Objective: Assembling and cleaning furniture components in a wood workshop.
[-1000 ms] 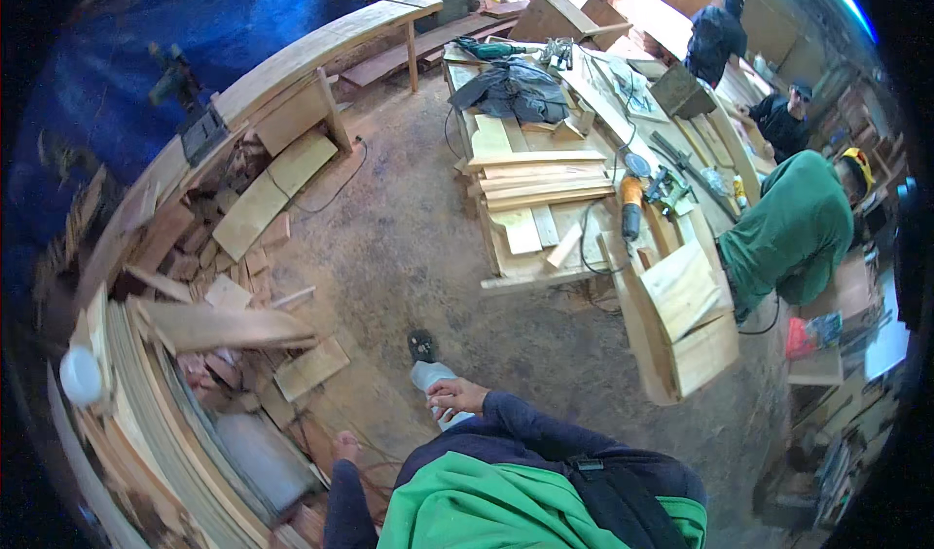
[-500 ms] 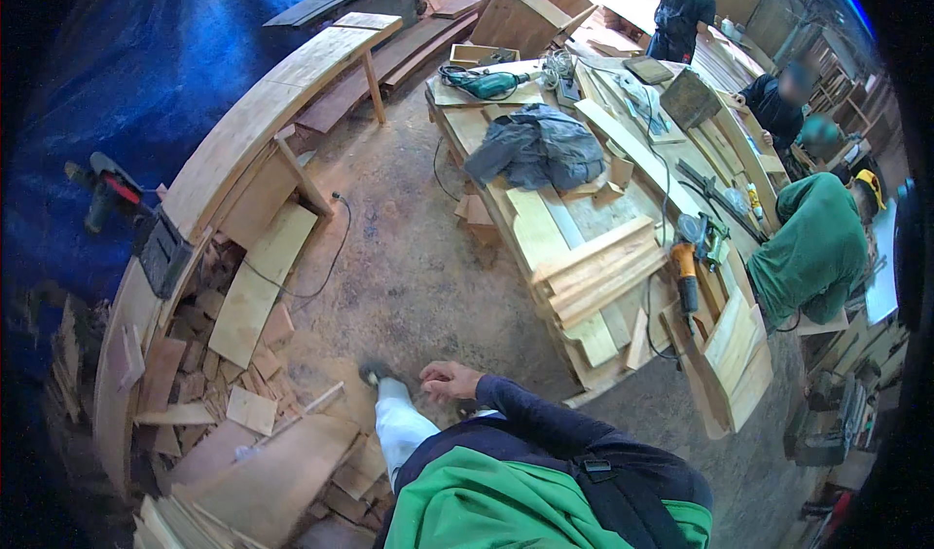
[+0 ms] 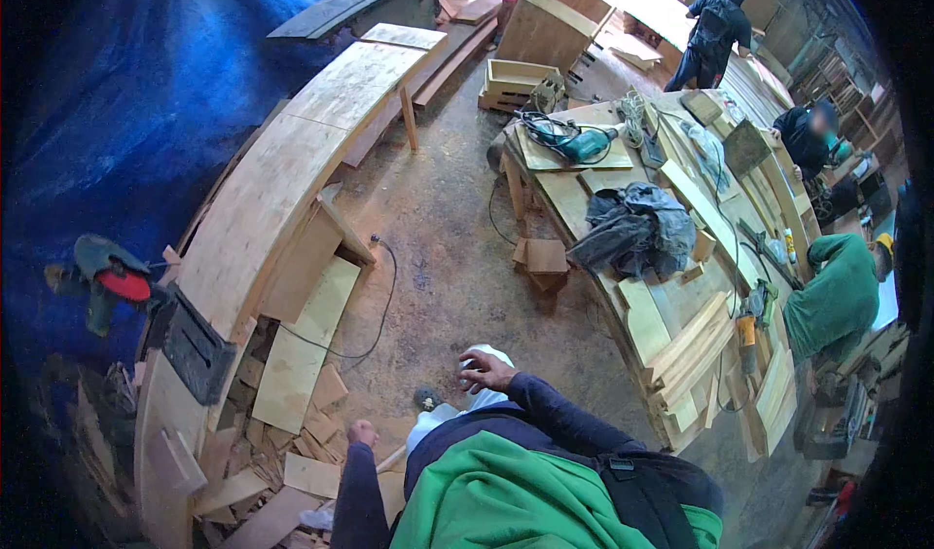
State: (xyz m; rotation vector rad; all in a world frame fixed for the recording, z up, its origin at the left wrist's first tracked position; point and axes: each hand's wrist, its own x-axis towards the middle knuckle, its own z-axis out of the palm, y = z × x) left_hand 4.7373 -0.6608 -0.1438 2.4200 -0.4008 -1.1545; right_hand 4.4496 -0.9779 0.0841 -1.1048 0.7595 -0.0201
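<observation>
My right hand [image 3: 485, 371] hangs in front of my body, over my light-trousered leg [image 3: 486, 398]. Its fingers are loosely bent and apart, with nothing held. To the left, my left hand [image 3: 363, 433] is low beside the scrap wood, its fingers curled in and nothing visible in it. The nearest things to the left hand are wood offcuts [image 3: 313, 474] on the floor and a long pale board [image 3: 302, 369]. Neither hand touches the long wooden bench [image 3: 282, 174] or the worktable [image 3: 545, 184].
A black slotted machine base [image 3: 195, 345] and a tool with a red part [image 3: 122, 281] are on the left. A power cord [image 3: 389, 306] crosses the floor. The worktable bears a green power tool [image 3: 584, 145], grey cloth [image 3: 637, 228] and an orange-handled grinder [image 3: 746, 340]. Several people work beyond.
The view has moved forward, bringing the bench and worktable closer. My left hand has come into view at the lower left. My right hand now shows its fingers more spread.
</observation>
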